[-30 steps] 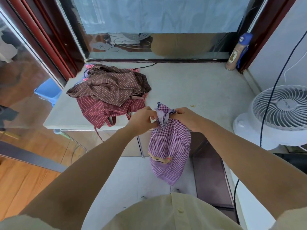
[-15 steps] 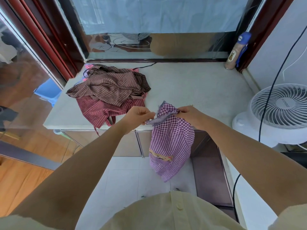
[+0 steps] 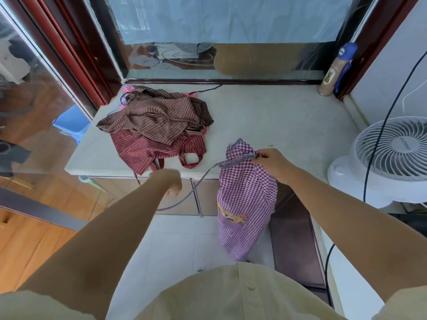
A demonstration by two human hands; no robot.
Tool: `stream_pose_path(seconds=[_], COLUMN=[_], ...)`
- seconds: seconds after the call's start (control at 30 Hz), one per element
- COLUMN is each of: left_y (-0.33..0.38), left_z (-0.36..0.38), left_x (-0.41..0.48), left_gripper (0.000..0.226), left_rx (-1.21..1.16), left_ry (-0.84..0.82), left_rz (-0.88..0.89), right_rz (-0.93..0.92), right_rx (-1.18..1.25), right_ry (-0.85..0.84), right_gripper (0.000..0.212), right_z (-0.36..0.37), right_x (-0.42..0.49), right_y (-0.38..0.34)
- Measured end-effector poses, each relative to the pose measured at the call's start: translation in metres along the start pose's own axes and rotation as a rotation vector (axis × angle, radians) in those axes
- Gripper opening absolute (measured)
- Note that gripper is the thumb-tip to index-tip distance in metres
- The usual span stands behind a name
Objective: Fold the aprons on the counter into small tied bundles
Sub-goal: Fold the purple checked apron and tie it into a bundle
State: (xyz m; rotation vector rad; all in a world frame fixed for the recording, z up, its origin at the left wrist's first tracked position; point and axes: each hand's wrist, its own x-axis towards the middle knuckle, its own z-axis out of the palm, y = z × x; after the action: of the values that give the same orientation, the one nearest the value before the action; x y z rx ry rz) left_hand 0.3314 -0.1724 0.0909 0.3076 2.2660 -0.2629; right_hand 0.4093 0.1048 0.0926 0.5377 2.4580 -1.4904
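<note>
One apron (image 3: 247, 195) — past counter (image 3: 277, 116) edge

We log a heap of aprons (image 3: 157, 125) on the counter (image 3: 277, 116), left of centre frame and reaching its front edge, and a bottle (image 3: 335, 72) standing in the counter's back corner at upper right, against the window (image 3: 219, 26) behind. Right of centre, the right hand (image 3: 270, 161) holds the hanging apron (image 3: 247, 199) by its top at the counter's front edge, its tie (image 3: 198, 183) trailing lower left past the left hand (image 3: 171, 181). A fan (image 3: 392, 153) stands beside the counter at the right edge.
</note>
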Motion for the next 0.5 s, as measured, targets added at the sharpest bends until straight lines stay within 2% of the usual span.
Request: stream_pose_path(seconds=[0.03,0.07,0.1,0.17,0.2,0.27,0.3,0.4,0.5], left_y=[0.003,0.011,0.021,0.043,0.052,0.063,0.065,0.063,0.050], left_z=[0.000,-0.002,-0.005,-0.014,-0.017,-0.016,-0.014,-0.010,-0.011], left_x=[0.007,0.008,0.006,-0.001,-0.003,-0.003,0.000,0.004,0.002], left_gripper=[0.018,0.018,0.024,0.038,0.045,0.049,0.046,0.032,0.013], left_rx=[-0.072,-0.248,-0.477,-0.781,-0.774,-0.553,-0.471,-0.437,-0.552], left_ry=[0.270,0.508,0.648,0.680,0.647,0.632,0.662,0.744,0.670], left_rz=[0.033,0.110,0.194,0.330,0.358,0.344,0.316,0.275,0.252], right_rz=[-0.010,-0.025,-0.040,-0.058,-0.064,-0.072,-0.070,-0.062,-0.035], right_rx=[-0.023,-0.051,-0.073,-0.082,-0.084,-0.078,-0.074,-0.078,-0.085], right_ry=[-0.044,-0.079,-0.106,-0.131,-0.138,-0.166,-0.183,-0.188,-0.134], right_gripper=[0.024,0.023,0.023,0.020,0.016,0.014,0.014,0.022,0.025], right_z=[0.002,0.004,0.007,0.012,0.013,0.015,0.015,0.011,0.004], right_x=[-0.001,-0.002,-0.004,-0.005,-0.005,-0.007,-0.008,-0.007,-0.004], right_y=[-0.001,-0.002,-0.005,-0.008,-0.010,-0.014,-0.016,-0.014,-0.005])
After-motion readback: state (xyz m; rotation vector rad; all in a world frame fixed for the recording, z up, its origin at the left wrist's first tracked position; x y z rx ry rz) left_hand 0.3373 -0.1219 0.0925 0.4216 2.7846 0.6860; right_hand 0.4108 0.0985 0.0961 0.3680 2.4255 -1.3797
